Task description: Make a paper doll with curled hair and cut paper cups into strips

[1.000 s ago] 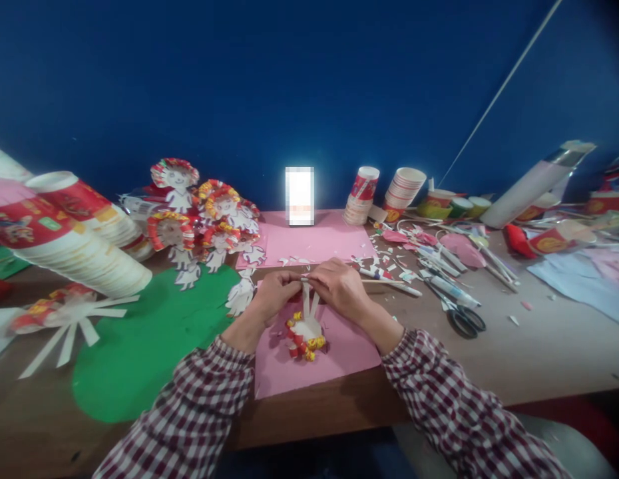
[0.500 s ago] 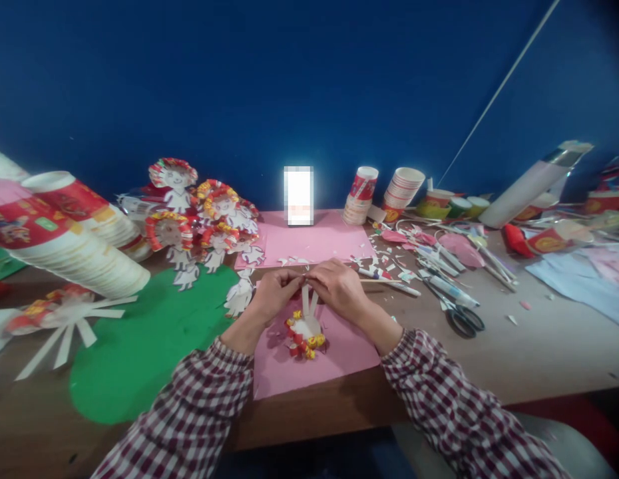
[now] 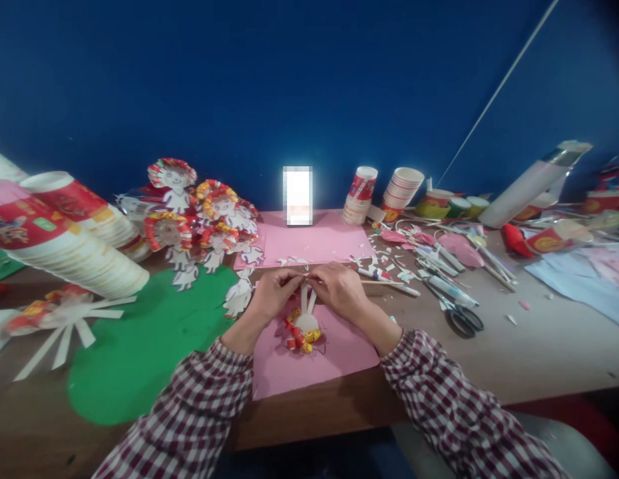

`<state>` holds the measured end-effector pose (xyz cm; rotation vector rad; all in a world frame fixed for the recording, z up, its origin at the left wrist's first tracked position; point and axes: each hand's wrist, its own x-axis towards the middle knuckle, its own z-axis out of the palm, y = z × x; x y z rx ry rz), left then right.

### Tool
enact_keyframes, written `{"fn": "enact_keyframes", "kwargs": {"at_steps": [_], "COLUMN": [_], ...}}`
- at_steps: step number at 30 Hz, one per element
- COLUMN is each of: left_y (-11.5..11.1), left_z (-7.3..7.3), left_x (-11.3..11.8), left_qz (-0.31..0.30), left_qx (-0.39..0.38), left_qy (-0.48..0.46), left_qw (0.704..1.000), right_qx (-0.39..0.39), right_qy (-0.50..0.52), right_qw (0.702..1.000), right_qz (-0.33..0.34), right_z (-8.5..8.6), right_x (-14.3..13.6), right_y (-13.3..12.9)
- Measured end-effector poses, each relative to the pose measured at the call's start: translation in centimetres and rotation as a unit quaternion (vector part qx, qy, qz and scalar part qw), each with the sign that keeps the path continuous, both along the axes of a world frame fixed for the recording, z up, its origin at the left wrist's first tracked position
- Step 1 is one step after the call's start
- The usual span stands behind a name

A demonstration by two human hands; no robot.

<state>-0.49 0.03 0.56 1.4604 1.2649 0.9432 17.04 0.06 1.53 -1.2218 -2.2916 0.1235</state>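
Both hands meet over a pink paper sheet (image 3: pixel 309 376). Between them hangs a cut paper cup (image 3: pixel 306 323) with a round white base, red and yellow curled strips around it and two straight white strips pointing up to my fingers. My left hand (image 3: pixel 275 291) pinches the end of a strip between thumb and forefinger. My right hand (image 3: pixel 338 287) is closed on the strips' upper ends too, its fingertips close to the left ones. The exact grip at the tips is partly hidden by the fingers.
Left are a green paper piece (image 3: pixel 140 359), leaning stacked cups (image 3: pixel 90 256), another cut cup (image 3: pixel 72 316) and curly-maned paper figures (image 3: pixel 174 179). A lit phone (image 3: pixel 298 196) stands behind. Right lie scissors (image 3: pixel 462 319), pens (image 3: pixel 389 283), paper scraps and upright cup stacks (image 3: pixel 402 189).
The cut cup has shifted slightly upward and tilted, its base nearer my hands. Both hands stay almost in place, still pinching at the strips.
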Motion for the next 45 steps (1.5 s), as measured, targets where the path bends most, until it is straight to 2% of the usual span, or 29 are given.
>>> {"fn": "enact_keyframes", "kwargs": {"at_steps": [7,15,25,28,34,41,45], "left_y": [-0.1,-0.1,-0.3,-0.2,0.1,0.3,0.3], "left_z": [0.2,0.6,0.7,0.4,-0.1,-1.0,-0.9], "left_x": [0.1,0.0,0.2,0.2,0.0,-0.1,0.0], "left_qz": [0.005,-0.028,0.004,0.008,-0.001,0.008,0.016], "left_qx": [-0.036,-0.061,-0.096,-0.085,-0.011,0.014,0.011], "left_qy": [-0.024,-0.071,-0.102,-0.089,-0.036,-0.04,-0.057], "left_qw": [0.999,0.995,0.99,0.992,0.999,0.999,0.998], "right_qx": [0.035,0.065,0.071,0.071,0.069,0.046,0.043], "right_qy": [-0.013,-0.028,-0.025,-0.024,-0.038,-0.032,-0.028], "right_qw": [0.999,0.997,0.996,0.996,0.997,0.998,0.999], "right_qz": [0.006,0.024,0.037,0.039,0.019,0.016,0.018], "right_z": [0.0,0.0,-0.1,-0.1,-0.2,-0.2,-0.4], "right_x": [-0.2,-0.2,-0.1,-0.1,-0.3,-0.3,-0.2], "right_y": [-0.2,-0.2,-0.2,-0.1,-0.1,0.0,0.1]}}
